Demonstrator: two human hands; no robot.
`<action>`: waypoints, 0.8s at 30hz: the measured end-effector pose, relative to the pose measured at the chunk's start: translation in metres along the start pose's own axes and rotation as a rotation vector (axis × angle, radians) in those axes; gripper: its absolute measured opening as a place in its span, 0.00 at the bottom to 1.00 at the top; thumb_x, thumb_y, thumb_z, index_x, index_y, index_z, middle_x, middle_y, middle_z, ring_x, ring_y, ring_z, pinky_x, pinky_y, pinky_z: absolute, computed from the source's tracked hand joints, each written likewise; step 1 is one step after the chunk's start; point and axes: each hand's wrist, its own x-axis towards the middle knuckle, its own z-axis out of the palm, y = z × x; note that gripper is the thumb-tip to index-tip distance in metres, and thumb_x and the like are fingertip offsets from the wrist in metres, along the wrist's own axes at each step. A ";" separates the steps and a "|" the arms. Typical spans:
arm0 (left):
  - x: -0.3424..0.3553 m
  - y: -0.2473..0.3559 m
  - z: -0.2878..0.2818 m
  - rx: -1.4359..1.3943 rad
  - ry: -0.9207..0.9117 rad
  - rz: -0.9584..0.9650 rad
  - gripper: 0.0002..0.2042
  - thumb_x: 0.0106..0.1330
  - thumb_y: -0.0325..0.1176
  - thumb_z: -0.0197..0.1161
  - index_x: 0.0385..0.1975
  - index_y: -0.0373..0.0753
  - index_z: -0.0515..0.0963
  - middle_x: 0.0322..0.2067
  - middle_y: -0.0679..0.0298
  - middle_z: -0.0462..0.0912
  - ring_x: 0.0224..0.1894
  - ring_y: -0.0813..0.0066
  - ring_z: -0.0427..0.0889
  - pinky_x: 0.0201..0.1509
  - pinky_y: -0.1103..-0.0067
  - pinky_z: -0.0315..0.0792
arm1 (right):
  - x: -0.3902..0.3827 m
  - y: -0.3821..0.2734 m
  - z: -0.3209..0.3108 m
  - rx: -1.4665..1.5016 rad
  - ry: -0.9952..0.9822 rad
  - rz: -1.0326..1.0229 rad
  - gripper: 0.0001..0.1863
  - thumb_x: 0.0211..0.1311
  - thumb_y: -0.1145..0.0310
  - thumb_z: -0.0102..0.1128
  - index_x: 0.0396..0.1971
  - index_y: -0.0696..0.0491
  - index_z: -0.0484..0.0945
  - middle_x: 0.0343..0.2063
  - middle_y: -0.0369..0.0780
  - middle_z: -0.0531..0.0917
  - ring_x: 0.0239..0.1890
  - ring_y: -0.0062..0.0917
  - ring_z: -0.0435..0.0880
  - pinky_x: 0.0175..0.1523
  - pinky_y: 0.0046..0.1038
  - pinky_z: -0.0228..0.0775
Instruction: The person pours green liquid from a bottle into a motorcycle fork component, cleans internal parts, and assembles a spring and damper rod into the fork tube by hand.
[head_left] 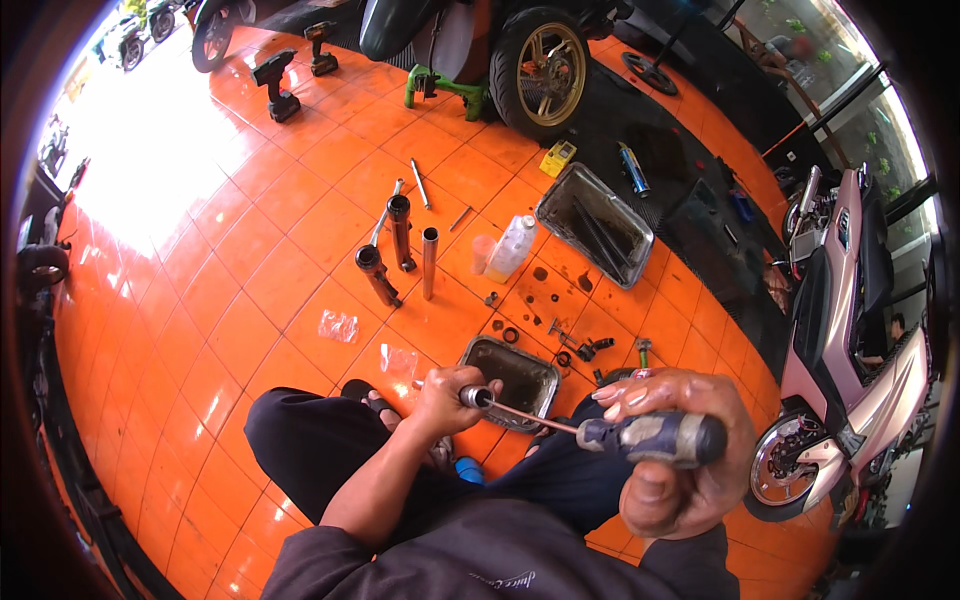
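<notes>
In front of my lap, my left hand [446, 400] is wrapped round a metal tube [477, 397], its round open end facing right. My right hand [690, 470] holds a screwdriver [655, 439] by its dark blue and grey handle, fingers above and thumb below. The shaft runs left to the tube's mouth; whether the tip is inside cannot be made out. Beneath my hands lies a metal tray [540, 375] with dark liquid in it. Small dark parts [590, 349] and rings [511, 335] lie beside the tray.
Two dark fork legs [400, 232] and a slim tube [429, 262] stand upright ahead. A plastic bottle [512, 248], a larger oily tray [635, 260] and oil spots are right of them. Cordless drills [277, 86] stand far left. Motorcycles stand behind and at right [850, 330].
</notes>
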 end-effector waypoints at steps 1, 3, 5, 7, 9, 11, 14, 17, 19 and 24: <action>0.000 0.004 0.000 -0.010 -0.015 0.024 0.15 0.57 0.33 0.69 0.14 0.38 0.72 0.12 0.60 0.71 0.15 0.66 0.73 0.19 0.73 0.63 | -0.002 0.005 0.000 0.009 -0.003 0.003 0.21 0.54 0.67 0.68 0.44 0.62 0.73 0.30 0.44 0.83 0.28 0.34 0.85 0.33 0.28 0.79; 0.000 0.015 -0.001 -0.028 -0.045 0.073 0.16 0.57 0.35 0.69 0.14 0.37 0.71 0.13 0.59 0.72 0.16 0.60 0.74 0.21 0.70 0.66 | -0.007 0.021 0.006 -0.025 -0.078 -0.010 0.22 0.55 0.69 0.67 0.46 0.64 0.72 0.30 0.45 0.83 0.28 0.34 0.85 0.33 0.28 0.79; 0.005 0.014 0.003 -0.110 -0.050 0.116 0.16 0.57 0.35 0.70 0.14 0.38 0.70 0.13 0.59 0.71 0.16 0.60 0.73 0.21 0.71 0.66 | -0.016 0.035 0.020 -0.012 -0.046 -0.113 0.24 0.54 0.72 0.67 0.48 0.67 0.70 0.29 0.46 0.82 0.27 0.34 0.85 0.32 0.28 0.79; 0.014 0.011 0.006 -0.169 -0.046 0.146 0.17 0.57 0.36 0.70 0.13 0.38 0.70 0.12 0.59 0.70 0.16 0.61 0.73 0.21 0.71 0.65 | -0.023 0.051 0.035 -0.016 -0.105 -0.085 0.23 0.54 0.73 0.66 0.47 0.67 0.70 0.29 0.46 0.82 0.27 0.34 0.85 0.32 0.29 0.79; 0.014 0.012 0.006 -0.163 -0.059 0.069 0.16 0.56 0.35 0.69 0.14 0.38 0.69 0.12 0.59 0.69 0.15 0.61 0.71 0.20 0.72 0.65 | -0.035 0.048 0.033 -0.036 -0.098 -0.112 0.21 0.57 0.74 0.63 0.47 0.68 0.69 0.29 0.48 0.82 0.28 0.32 0.85 0.33 0.28 0.80; 0.003 0.016 0.006 -0.129 -0.059 -0.038 0.15 0.55 0.34 0.69 0.14 0.38 0.69 0.12 0.59 0.69 0.15 0.60 0.71 0.20 0.72 0.65 | -0.045 0.051 0.031 -0.030 -0.074 -0.080 0.20 0.57 0.74 0.61 0.46 0.69 0.68 0.29 0.49 0.82 0.29 0.32 0.86 0.33 0.28 0.80; 0.003 0.012 0.005 -0.068 -0.086 0.018 0.14 0.54 0.33 0.69 0.15 0.38 0.70 0.13 0.58 0.71 0.15 0.62 0.73 0.20 0.72 0.66 | -0.049 0.048 0.037 -0.049 -0.054 -0.133 0.20 0.56 0.76 0.62 0.47 0.68 0.69 0.29 0.47 0.82 0.29 0.32 0.86 0.34 0.28 0.80; -0.002 -0.005 0.012 -0.128 -0.095 -0.018 0.10 0.50 0.31 0.68 0.19 0.38 0.72 0.14 0.57 0.71 0.16 0.62 0.74 0.22 0.73 0.68 | -0.041 0.060 0.039 -0.101 -0.020 -0.091 0.21 0.55 0.76 0.64 0.47 0.67 0.70 0.30 0.46 0.82 0.28 0.30 0.86 0.32 0.27 0.78; 0.004 -0.006 0.011 0.002 -0.051 0.004 0.07 0.50 0.30 0.67 0.21 0.37 0.75 0.14 0.59 0.74 0.16 0.72 0.75 0.23 0.76 0.68 | -0.031 0.055 0.040 -0.048 -0.044 -0.101 0.20 0.55 0.75 0.64 0.47 0.66 0.72 0.30 0.45 0.82 0.27 0.29 0.85 0.31 0.26 0.78; 0.016 -0.002 -0.004 -0.399 0.000 -0.172 0.10 0.56 0.31 0.67 0.20 0.35 0.75 0.14 0.75 0.72 0.20 0.89 0.65 0.22 0.81 0.64 | 0.004 0.062 0.055 0.054 -0.063 0.029 0.18 0.57 0.77 0.62 0.48 0.62 0.72 0.30 0.41 0.82 0.27 0.21 0.84 0.32 0.23 0.78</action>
